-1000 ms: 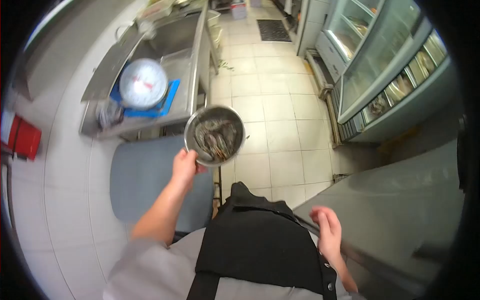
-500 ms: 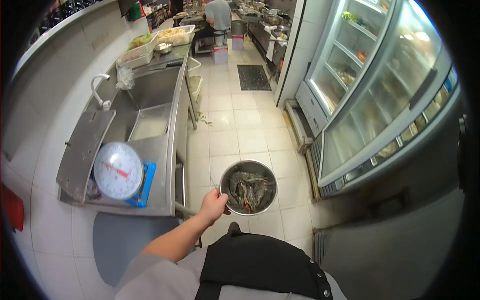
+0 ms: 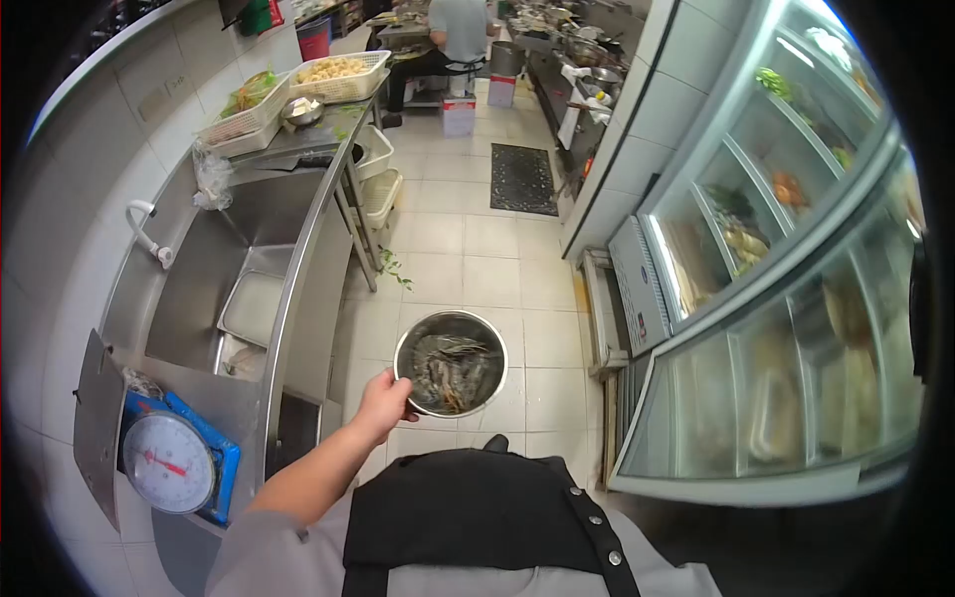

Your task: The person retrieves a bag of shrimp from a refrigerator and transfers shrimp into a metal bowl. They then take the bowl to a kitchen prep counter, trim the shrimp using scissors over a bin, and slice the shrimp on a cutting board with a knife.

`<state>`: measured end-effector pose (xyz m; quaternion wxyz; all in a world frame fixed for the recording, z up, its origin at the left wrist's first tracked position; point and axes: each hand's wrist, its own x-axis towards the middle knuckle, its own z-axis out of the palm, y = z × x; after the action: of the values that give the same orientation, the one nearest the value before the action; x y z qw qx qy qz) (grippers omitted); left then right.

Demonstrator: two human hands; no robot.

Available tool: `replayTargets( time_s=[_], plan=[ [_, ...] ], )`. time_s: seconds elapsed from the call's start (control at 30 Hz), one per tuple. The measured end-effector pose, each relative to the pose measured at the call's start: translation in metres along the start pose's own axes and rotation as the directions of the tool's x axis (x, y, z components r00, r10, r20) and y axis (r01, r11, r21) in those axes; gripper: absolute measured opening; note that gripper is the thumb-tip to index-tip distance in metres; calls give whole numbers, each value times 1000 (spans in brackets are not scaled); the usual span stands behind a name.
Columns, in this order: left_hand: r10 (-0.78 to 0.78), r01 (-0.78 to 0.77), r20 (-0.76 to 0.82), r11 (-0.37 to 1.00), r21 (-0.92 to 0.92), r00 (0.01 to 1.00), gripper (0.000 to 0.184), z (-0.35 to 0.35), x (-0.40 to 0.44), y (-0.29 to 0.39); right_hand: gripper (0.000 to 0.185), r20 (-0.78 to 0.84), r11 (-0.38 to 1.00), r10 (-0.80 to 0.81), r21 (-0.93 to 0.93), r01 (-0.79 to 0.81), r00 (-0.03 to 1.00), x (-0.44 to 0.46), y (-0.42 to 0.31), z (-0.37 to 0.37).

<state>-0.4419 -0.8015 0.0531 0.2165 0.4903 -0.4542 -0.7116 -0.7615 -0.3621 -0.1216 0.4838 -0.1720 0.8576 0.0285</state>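
My left hand (image 3: pixel 383 406) grips the rim of a round steel bowl (image 3: pixel 500 370), thumb on the near edge and fingers curled underneath. Dark raw shrimp (image 3: pixel 453 373) lie in the bottom of it. The bowl is held out over the tiled floor, in front of my black apron (image 3: pixel 448 507). My right hand does not appear in the head view. To the left, a dial scale (image 3: pixel 169 463) with a blue body stands on the steel counter, beside the sink (image 3: pixel 199 269).
A glass-door fridge (image 3: pixel 756 398) lines the right side. White baskets (image 3: pixel 343 78) of food sit at the counter's far end. Leafy scraps (image 3: pixel 393 267) and a black mat (image 3: pixel 524 179) lie on the floor. Farther back, a person (image 3: pixel 460 35) in a grey shirt is beside a stove line.
I have moved forward along the aisle with the bowl; the scale has slid lower left in view and the sink, fridge and mat appear nearer. My left hand keeps its hold.
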Motion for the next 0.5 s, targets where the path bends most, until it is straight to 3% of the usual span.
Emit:
replayTargets(
  time_s=[0.07, 0.13, 0.17, 0.2, 0.23, 0.27, 0.3, 0.33, 0.5],
  plan=[
    [-18, 17, -81, 1000, -9, 997, 26, 2, 21, 24, 36, 26, 965, -139, -221, 142, 990, 55, -34, -62],
    [-15, 11, -161, 1000, -22, 987, 25, 5, 46, 53, 37, -67, 889, -343, -345, 301, 937, 101, -99, -138],
    [-13, 5, -181, 999, -42, 983, 27, 2, 60, 61, 40, -200, 847, -501, -313, 429, 842, 112, -140, -177],
    [-11, -2, -209, 998, -60, 978, 27, 3, 76, 72, 36, -177, 866, -479, -256, 429, 860, 125, -192, -221],
    [-8, -11, -238, 997, -79, 971, 27, 4, 90, 84, 32, -245, 804, -594, -166, 571, 766, 151, -231, -255],
    [-29, 4, -268, 996, -93, 963, 27, 6, 106, 95, 29, -282, 796, -604, -173, 580, 746, 157, -285, -293],
    [-35, 7, -287, 995, -98, 957, 27, 4, 125, 102, 30, -269, 785, -597, -2, 620, 756, 136, -344, -330],
    [-36, 6, -303, 995, -100, 952, 27, 1, 147, 109, 30, -306, 702, -681, -17, 712, 665, 137, -391, -359],
    [-64, 31, -315, 994, -109, 947, 21, -13, 282, 147, 27, -316, 562, -801, -104, 820, 509, 134, -556, -440]
  ],
)
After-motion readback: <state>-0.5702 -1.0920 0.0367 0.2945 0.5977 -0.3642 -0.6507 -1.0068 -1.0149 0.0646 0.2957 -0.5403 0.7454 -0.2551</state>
